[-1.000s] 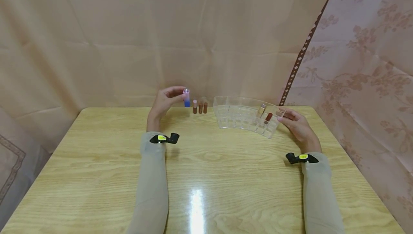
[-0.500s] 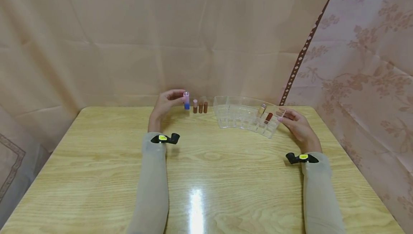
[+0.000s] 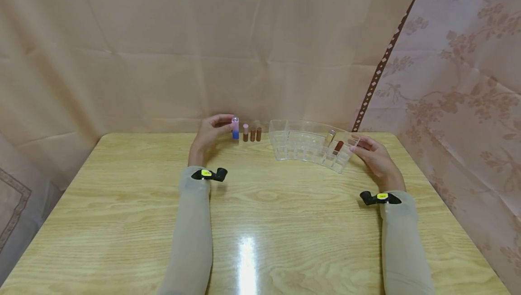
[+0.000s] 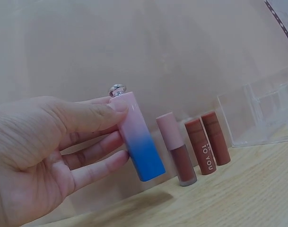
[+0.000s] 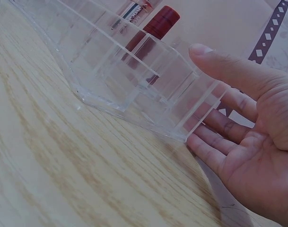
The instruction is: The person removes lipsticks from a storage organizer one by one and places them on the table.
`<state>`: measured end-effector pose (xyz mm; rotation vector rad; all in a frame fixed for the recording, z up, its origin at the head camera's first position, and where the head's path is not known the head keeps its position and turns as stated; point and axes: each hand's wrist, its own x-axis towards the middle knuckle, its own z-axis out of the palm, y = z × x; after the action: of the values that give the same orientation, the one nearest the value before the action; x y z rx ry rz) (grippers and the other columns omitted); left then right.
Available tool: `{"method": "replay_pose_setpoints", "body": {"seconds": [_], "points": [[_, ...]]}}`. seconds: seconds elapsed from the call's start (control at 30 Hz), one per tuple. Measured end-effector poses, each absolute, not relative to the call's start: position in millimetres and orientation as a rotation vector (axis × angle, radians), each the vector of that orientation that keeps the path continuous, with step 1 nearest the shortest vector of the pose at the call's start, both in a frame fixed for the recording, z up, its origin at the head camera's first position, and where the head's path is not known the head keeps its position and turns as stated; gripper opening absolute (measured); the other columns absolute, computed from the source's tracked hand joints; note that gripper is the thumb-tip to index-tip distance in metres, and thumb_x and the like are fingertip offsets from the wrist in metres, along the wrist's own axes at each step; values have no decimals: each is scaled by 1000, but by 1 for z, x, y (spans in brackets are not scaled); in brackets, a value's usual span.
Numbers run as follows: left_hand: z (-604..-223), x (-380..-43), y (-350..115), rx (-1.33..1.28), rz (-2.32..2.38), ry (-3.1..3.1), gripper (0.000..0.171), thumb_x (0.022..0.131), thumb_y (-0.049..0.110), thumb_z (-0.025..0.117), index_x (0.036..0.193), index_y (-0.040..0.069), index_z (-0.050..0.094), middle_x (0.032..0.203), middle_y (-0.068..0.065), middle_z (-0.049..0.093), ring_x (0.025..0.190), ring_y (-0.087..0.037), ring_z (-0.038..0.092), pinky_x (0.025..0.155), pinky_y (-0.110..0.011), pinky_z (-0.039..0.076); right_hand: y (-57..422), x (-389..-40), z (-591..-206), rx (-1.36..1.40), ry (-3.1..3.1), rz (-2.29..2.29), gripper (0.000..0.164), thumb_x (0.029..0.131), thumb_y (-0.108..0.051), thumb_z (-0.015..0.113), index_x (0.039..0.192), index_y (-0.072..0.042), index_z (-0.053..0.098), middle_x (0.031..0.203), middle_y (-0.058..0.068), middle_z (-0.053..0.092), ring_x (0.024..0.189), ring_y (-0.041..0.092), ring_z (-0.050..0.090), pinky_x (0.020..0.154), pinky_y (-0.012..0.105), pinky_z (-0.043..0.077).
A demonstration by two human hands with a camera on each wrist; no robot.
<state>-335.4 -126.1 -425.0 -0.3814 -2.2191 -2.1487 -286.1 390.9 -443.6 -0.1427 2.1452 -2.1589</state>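
My left hand pinches a pink-to-blue lipstick between thumb and fingers, held nearly upright. A silver ring tops it, and in the left wrist view its blue base hangs over a shadow on the table. Just right of it stand a pink-capped lip gloss tube and two brown tubes, one lettered "TO YOU". My right hand grips the right end of a clear, curved compartment organizer, thumb at the near wall and fingers behind. Inside it are a dark red tube and a gold-topped tube.
The wood-grain table ends at its back edge close behind the tubes and organizer. A beige curtain hangs behind it, and a flowered cloth is on the right.
My left hand has come down slightly with the lipstick, towards the table beside the standing tubes. The right hand and the organizer have stayed in place.
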Motion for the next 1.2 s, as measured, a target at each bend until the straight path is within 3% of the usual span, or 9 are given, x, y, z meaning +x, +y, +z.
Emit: {"method": "replay_pose_setpoints", "body": {"seconds": [0.43,0.87,1.2], "points": [[-431,-339,-123,-361,-2179,-2184,37,93,0,71,128,-10,62,100,8,69,95,-9,65,85,-18,55,392,-289,-443,-227,2105,-2185,66,100,-2,62,156,6,28,126,-9,61,114,-4,63,95,10,51],[-437,-341,-122,-355,-2196,-2163,37,93,-2,71,127,-12,61,98,9,70,94,-8,66,84,-19,56,393,-288,-446,-161,2132,-2187,61,99,-5,64,154,-1,37,129,-8,61,113,-2,62,94,10,51],[-438,-340,-121,-337,-2194,-2188,38,92,2,74,127,-9,63,100,8,70,96,-10,66,89,-25,58,393,-287,-446,-203,2091,-2198,60,100,-3,62,153,1,35,131,-5,59,118,-1,62,96,10,50]]}}
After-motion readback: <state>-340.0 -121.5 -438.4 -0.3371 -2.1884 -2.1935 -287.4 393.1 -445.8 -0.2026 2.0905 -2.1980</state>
